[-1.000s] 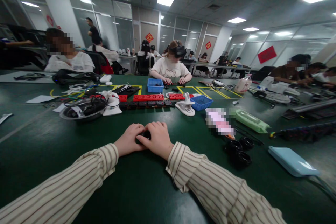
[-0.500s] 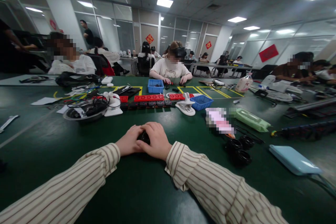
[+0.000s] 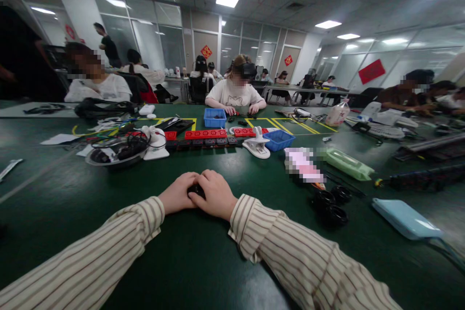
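Both hands are cupped together over a glossy black object point(image 3: 196, 191) near the middle of the green table point(image 3: 203, 252). My left hand point(image 3: 177, 194) is closed around its left side. From the right, my right hand point(image 3: 218, 195) wraps over it, thumb across the front and fingers meeting the left hand. Only a small dark patch of the object shows between the thumbs and fingers, so its kind and full shape are hidden. To the right of my right forearm lie several black ring-shaped parts point(image 3: 334, 215).
Ahead are red socket strips point(image 3: 205, 134), a white clip stand point(image 3: 257, 144), blue bins point(image 3: 279, 140) and a bowl of black cables point(image 3: 116, 156). Rightward lie a green pack point(image 3: 347, 163) and a light blue case point(image 3: 407, 219). A co-worker point(image 3: 236, 89) sits opposite.
My hands keep their grip on the black object, with the right fingers shifted slightly over it. The view has moved a little. At far left, a dark-clothed person has shifted.
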Action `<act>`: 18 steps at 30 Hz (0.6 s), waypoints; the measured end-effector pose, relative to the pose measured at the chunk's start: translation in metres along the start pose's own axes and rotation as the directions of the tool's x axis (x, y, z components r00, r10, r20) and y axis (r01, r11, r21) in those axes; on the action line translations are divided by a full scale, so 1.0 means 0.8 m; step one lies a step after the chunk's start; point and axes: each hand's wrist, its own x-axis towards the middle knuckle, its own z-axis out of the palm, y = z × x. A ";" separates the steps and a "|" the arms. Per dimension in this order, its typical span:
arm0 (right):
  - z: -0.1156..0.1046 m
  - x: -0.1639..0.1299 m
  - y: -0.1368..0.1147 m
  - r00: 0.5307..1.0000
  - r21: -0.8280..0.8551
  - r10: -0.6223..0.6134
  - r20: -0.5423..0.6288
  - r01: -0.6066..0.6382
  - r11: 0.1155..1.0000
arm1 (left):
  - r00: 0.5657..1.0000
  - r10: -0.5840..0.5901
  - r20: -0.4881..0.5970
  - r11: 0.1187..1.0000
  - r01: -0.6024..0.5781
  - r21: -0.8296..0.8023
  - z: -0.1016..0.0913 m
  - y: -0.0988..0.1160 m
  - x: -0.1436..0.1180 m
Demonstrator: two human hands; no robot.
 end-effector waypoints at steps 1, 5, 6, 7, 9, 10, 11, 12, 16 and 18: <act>0.000 0.000 0.001 0.999 0.029 -0.044 0.004 0.044 0.999 | 1.000 0.007 0.011 0.999 -0.006 -0.040 0.000 -0.003 0.000; -0.002 -0.002 0.001 0.982 0.144 -0.191 0.000 0.189 0.971 | 0.998 0.005 0.068 0.988 0.006 -0.157 -0.003 -0.011 0.000; -0.003 -0.002 0.001 0.981 0.170 -0.196 -0.010 0.194 0.966 | 0.997 0.002 0.077 0.986 0.011 -0.168 -0.003 -0.012 -0.001; -0.003 -0.003 0.001 0.983 0.192 -0.182 -0.025 0.183 0.964 | 0.997 -0.001 0.082 0.985 0.015 -0.174 -0.003 -0.011 -0.001; -0.003 -0.004 0.001 0.990 0.223 -0.122 -0.064 0.133 0.966 | 0.997 -0.006 0.075 0.982 0.019 -0.185 -0.004 -0.009 -0.001; -0.003 -0.004 0.002 0.993 0.232 -0.088 -0.082 0.105 0.967 | 0.998 -0.008 0.066 0.981 0.020 -0.194 -0.004 -0.007 -0.002; -0.003 -0.004 0.002 0.994 0.236 -0.055 -0.094 0.076 0.969 | 0.998 -0.011 0.056 0.980 0.023 -0.200 -0.004 -0.006 -0.002; -0.003 -0.004 0.003 0.994 0.235 -0.027 -0.101 0.050 0.971 | 0.999 -0.018 0.045 0.980 0.026 -0.199 -0.004 -0.004 -0.002; -0.002 -0.004 0.005 0.992 0.200 0.063 -0.106 -0.040 0.979 | 0.999 -0.043 0.003 0.996 0.043 -0.082 -0.004 0.003 -0.003; 0.000 -0.003 0.004 0.991 0.177 0.086 -0.105 -0.066 0.982 | 0.998 -0.053 -0.016 0.999 0.053 -0.006 -0.004 0.005 -0.003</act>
